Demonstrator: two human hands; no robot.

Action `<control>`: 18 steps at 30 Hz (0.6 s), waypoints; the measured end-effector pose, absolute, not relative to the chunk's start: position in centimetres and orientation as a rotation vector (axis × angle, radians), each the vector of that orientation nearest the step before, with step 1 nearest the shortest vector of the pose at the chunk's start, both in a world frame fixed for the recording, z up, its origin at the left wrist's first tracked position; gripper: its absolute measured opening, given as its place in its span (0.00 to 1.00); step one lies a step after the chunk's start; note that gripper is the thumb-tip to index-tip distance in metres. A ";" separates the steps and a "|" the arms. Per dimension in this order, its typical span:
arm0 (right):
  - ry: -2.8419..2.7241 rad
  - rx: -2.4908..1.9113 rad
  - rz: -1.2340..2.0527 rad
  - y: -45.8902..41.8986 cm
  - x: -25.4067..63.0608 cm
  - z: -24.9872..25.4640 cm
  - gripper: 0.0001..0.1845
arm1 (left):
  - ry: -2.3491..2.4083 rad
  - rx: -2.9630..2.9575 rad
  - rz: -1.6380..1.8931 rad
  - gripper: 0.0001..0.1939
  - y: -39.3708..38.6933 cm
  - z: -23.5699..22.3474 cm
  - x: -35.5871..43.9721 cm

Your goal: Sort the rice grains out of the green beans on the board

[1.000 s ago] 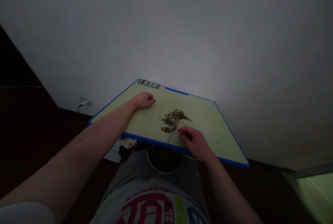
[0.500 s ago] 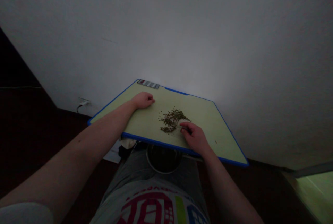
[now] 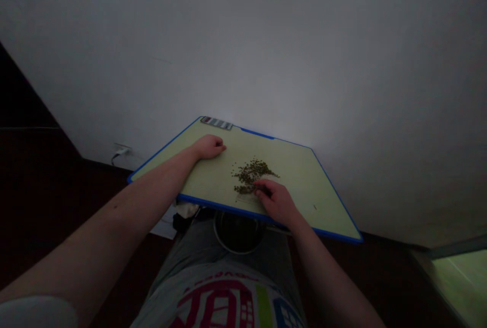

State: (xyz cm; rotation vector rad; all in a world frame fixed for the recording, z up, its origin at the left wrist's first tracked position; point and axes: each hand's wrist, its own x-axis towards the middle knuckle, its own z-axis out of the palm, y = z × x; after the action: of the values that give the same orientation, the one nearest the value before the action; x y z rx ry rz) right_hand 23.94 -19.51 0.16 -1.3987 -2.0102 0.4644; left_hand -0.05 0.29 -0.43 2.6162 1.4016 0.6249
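A scatter of small dark greenish-brown grains [image 3: 253,169] lies on a pale yellow board [image 3: 300,181] with a blue rim. At the near right edge of the grains is my right hand [image 3: 277,201], its thumb and fingertips pinched together low over them. Whatever is between those fingertips is too small to make out. My left hand [image 3: 209,146] rests on the board to the left of the grains, fingers curled into a loose fist, with nothing seen in it.
A grey rectangular object [image 3: 216,123], looking like a calculator, lies at the board's far left corner. Under the near edge, a round metal pan [image 3: 239,234] sits between my legs. The white wall [image 3: 266,54] stands right behind the board. A plug [image 3: 122,151] is in the wall at left.
My right hand has slid a little to the left, onto the near grains, and some lower grains have shifted. My left hand has stayed in place.
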 end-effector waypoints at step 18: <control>-2.077 -1.245 0.586 -20.4 22.1 1.1 0.14 | 1.381 2.624 0.653 0.18 0.4 -0.5 -0.2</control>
State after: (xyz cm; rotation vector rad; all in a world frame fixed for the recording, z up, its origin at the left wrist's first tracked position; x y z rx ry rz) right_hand 22.07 -20.37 1.05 -1.2454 -2.0775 0.5858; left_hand -0.16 0.39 -0.46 2.6245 1.3811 0.6532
